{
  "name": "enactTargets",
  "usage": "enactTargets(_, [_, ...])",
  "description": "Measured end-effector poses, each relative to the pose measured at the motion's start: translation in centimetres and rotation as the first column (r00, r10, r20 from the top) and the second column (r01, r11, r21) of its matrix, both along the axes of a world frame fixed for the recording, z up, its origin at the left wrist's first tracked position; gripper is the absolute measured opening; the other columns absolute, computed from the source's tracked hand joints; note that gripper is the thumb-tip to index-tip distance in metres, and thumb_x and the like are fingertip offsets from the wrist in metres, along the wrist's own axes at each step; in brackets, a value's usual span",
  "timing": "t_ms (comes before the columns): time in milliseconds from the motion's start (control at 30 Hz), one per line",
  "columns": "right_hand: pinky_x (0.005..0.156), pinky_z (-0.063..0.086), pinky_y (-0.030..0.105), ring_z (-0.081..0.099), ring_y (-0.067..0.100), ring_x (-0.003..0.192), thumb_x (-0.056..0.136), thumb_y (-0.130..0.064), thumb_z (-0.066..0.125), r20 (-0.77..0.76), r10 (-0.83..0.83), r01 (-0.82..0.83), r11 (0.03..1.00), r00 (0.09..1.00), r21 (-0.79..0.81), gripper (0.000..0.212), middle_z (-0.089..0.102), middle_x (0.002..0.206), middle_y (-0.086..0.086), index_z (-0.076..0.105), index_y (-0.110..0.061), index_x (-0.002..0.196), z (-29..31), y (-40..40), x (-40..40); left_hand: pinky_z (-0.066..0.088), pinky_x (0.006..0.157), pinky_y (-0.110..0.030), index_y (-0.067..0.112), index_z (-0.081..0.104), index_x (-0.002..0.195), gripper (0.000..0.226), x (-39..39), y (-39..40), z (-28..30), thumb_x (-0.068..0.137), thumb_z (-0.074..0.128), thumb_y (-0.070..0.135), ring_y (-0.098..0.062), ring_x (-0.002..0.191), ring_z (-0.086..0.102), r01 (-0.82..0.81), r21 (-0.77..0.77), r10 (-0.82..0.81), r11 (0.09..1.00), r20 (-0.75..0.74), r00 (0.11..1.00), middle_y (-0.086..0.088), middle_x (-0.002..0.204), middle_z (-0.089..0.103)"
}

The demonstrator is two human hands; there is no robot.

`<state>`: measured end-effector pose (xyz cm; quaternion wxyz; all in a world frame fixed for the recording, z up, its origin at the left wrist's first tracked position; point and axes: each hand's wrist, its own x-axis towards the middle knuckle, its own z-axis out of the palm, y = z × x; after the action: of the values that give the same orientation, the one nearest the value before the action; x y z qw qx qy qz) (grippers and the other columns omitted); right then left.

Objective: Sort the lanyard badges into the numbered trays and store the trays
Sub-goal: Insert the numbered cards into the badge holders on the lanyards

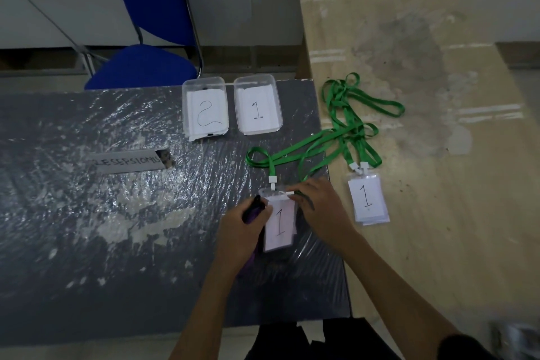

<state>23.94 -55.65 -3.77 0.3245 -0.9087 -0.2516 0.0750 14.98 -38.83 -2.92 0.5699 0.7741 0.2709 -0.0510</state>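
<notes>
A clear badge holder with a card marked 1 [280,223] lies on the dark table between my hands. My left hand [239,232] holds its left edge together with a dark purple object. My right hand [320,209] pinches the white clip at its top. Green lanyards [347,128] trail from it toward the right. Another badge marked 1 [367,198] lies on the wooden surface to the right. Two clear trays stand at the table's far edge, tray 2 [205,108] and to its right tray 1 [257,105].
The dark table [117,213] is covered with wrinkled plastic film and carries a grey name label [131,161]. A blue chair [152,38] stands behind it. The wooden surface [438,96] adjoins on the right.
</notes>
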Motion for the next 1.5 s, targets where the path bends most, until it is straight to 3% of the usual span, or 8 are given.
enactTargets(267, [0.071, 0.041, 0.035, 0.043, 0.021, 0.085, 0.095, -0.013, 0.053, -0.124, 0.143, -0.159, 0.979, 0.982, -0.131, 0.013, 0.044, 0.085, -0.004, 0.066, -0.009, 0.094, 1.5, 0.1, 3.2, 0.052, 0.068, -0.031, 0.035, 0.068, 0.109, 0.016, 0.1, 0.3, 0.0, 0.097, 0.057, 0.041, -0.004, 0.074, 0.059, 0.244, 0.429, -0.298, 0.870, 0.063, 0.952, 0.017, 0.084, 0.066])
enactTargets(467, [0.070, 0.032, 0.027, 0.043, 0.015, 0.080, 0.095, -0.013, 0.058, -0.182, 0.171, -0.193, 0.975, 0.968, -0.111, 0.015, 0.046, 0.085, -0.001, 0.070, -0.004, 0.095, 2.6, 1.3, 5.0, 0.052, 0.065, -0.023, 0.041, 0.064, 0.111, 0.018, 0.5, 0.4, 0.4, 0.094, 0.061, 0.047, 0.002, 0.075, 0.062, 0.211, 0.268, -0.217, 0.940, -0.009, 0.976, 0.019, 0.084, 0.067])
enactTargets(567, [0.073, 0.038, 0.024, 0.050, 0.012, 0.081, 0.091, -0.018, 0.065, -0.249, 0.120, -0.156, 0.979, 0.961, -0.130, 0.014, 0.057, 0.090, 0.001, 0.072, -0.008, 0.097, 2.2, 2.0, 6.0, 0.050, 0.074, -0.016, 0.028, 0.070, 0.106, 0.019, 1.1, 0.4, -0.2, 0.090, 0.070, 0.037, 0.005, 0.085, 0.066, 0.112, -0.024, -0.114, 0.993, -0.070, 0.991, 0.015, 0.096, 0.072])
enactTargets(700, [0.077, 0.051, 0.031, 0.064, 0.017, 0.083, 0.088, -0.025, 0.069, -0.340, 0.085, -0.179, 0.950, 0.937, -0.255, 0.013, 0.072, 0.092, 0.004, 0.075, -0.014, 0.094, 0.4, 4.1, 7.9, 0.049, 0.070, -0.017, 0.025, 0.073, 0.106, 0.019, 1.4, 0.5, -2.5, 0.089, 0.072, 0.035, -0.003, 0.086, 0.069, 0.009, -0.075, -0.020, 0.997, -0.139, 0.990, 0.014, 0.094, 0.074])
enactTargets(1067, [0.084, 0.051, 0.037, 0.064, 0.023, 0.093, 0.089, -0.023, 0.069, -0.246, 0.045, -0.158, 0.874, 0.968, -0.459, 0.011, 0.067, 0.098, 0.004, 0.071, -0.018, 0.099, -3.0, 7.9, 9.4, 0.056, 0.082, -0.034, 0.022, 0.066, 0.120, 0.043, 4.0, 0.2, -4.9, 0.086, 0.069, 0.049, -0.018, 0.087, 0.067, 0.077, 0.417, 0.043, 0.906, -0.270, 0.962, 0.002, 0.098, 0.071])
enactTargets(1167, [0.088, 0.052, 0.043, 0.055, 0.027, 0.109, 0.086, -0.026, 0.072, -0.235, 0.049, -0.145, 0.900, 0.971, -0.411, 0.028, 0.058, 0.115, 0.006, 0.063, -0.020, 0.112, -2.8, 7.2, 9.0, 0.050, 0.079, -0.032, 0.024, 0.062, 0.122, 0.045, 3.8, -0.1, -3.9, 0.087, 0.067, 0.051, -0.020, 0.094, 0.064, 0.120, 0.487, 0.037, 0.865, -0.300, 0.953, 0.001, 0.105, 0.068])
enactTargets(1333, [0.091, 0.049, 0.043, 0.048, 0.027, 0.112, 0.089, -0.036, 0.065, -0.177, -0.068, 0.018, 0.963, 0.982, -0.269, 0.033, 0.052, 0.119, 0.005, 0.060, -0.024, 0.120, -1.3, 3.1, 8.0, 0.048, 0.075, -0.030, 0.024, 0.059, 0.113, 0.032, 2.2, -0.7, -1.4, 0.088, 0.066, 0.043, -0.017, 0.084, 0.060, 0.057, 0.470, 0.047, 0.881, -0.207, 0.977, 0.007, 0.096, 0.063])
enactTargets(1500, [0.083, 0.047, 0.028, 0.060, 0.021, 0.095, 0.086, -0.020, 0.066, -0.143, -0.291, 0.276, 0.954, 0.946, -0.120, 0.019, 0.066, 0.100, 0.004, 0.069, -0.017, 0.104, 0.5, -5.0, 5.5, 0.048, 0.071, -0.028, 0.028, 0.066, 0.099, 0.017, 1.4, -3.3, 1.1, 0.086, 0.073, 0.037, -0.009, 0.076, 0.063, 0.073, 0.191, -0.041, 0.979, -0.164, 0.986, 0.006, 0.090, 0.069])
